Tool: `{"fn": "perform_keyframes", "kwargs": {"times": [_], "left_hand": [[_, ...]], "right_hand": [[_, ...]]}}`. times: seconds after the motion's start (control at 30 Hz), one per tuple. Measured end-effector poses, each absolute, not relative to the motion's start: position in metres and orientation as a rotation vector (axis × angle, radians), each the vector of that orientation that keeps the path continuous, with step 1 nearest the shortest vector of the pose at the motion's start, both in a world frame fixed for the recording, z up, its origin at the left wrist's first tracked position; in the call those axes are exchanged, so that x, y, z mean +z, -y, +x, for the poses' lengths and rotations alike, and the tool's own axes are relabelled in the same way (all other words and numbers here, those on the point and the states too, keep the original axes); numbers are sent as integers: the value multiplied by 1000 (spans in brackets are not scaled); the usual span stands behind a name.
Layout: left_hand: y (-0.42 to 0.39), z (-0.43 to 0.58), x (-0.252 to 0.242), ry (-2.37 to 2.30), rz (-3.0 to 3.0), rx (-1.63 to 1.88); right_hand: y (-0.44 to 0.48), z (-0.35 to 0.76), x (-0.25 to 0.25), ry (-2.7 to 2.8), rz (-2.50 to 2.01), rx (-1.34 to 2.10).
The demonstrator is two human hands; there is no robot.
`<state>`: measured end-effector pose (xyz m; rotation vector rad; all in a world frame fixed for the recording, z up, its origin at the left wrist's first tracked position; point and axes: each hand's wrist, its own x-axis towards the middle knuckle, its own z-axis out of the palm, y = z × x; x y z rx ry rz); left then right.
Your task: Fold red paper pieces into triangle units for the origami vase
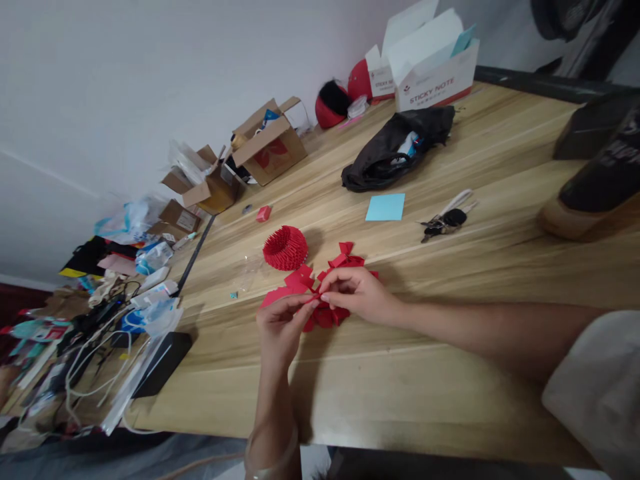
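My left hand [281,325] and my right hand [356,293] meet over a pile of small folded red paper pieces [334,288] on the wooden table [450,400]. Both pinch one small red folded paper piece [315,299] between their fingertips. Just beyond the pile stands a round red ring of interlocked folded paper [285,247].
A blue sticky note [385,207], a key bunch [445,222] and a black bag [397,149] lie further back. Cardboard boxes [269,143] and a white "STICKY NOTE" box [434,73] line the wall. Cables and clutter [100,333] crowd the left end. A dark shoe [595,190] rests at right.
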<state>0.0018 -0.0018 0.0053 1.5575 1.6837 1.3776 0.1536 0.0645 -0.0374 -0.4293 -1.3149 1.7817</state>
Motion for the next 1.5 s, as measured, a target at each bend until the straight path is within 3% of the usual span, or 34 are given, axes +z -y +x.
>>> {"fn": "perform_keyframes", "kwargs": {"times": [0.83, 0.97, 1.13, 1.2, 1.33, 1.5], "left_hand": [[3, -2, 6, -1649, 1567, 1279], [3, -12, 9, -1619, 1575, 1659], [-1, -29, 10, -2193, 1317, 1898], [-1, -39, 8, -2353, 1363, 1760], [0, -56, 5, -2561, 1415, 1145], [-3, -58, 2, -2571, 1543, 616]], "right_hand": [[-66, 155, -40, 1367, -480, 1721], [-67, 155, -40, 1305, -559, 1743], [-68, 154, -40, 1260, -591, 1727], [-67, 154, -39, 1243, -597, 1703], [-65, 157, -35, 1252, -625, 1729], [-62, 160, -28, 1234, -741, 1756]]}}
